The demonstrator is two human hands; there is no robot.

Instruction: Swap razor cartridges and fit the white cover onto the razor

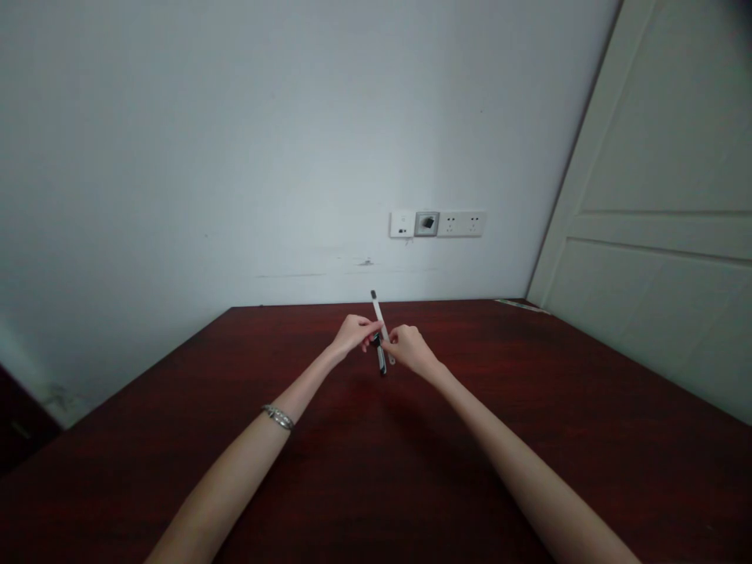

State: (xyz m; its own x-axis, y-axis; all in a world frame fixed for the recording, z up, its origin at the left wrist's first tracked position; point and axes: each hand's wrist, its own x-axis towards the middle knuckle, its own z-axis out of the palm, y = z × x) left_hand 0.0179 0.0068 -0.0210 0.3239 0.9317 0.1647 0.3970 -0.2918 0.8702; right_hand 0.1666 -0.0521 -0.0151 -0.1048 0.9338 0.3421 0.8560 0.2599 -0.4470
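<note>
Over the middle of the dark red table, my two hands meet around two slim items. One is a long thin white strip [378,309] with a dark upper tip; its lower end is rounded and seems to have a small hole. The other is a short black-and-white piece [381,361], slanting down below the fingers; its kind is unclear. My left hand [356,333] pinches at the strip and the dark top of the short piece; which one it grips is hard to make out. My right hand [407,345] is closed with its fingertips against the strip's lower part.
The table [282,486] reaches back to a pale wall with scuff marks. Wall sockets [461,224] and a grey-framed plate [426,224] sit above its back edge. A white panelled door [663,235] stands at the right. A thin pale strip [522,305] lies at the back right corner.
</note>
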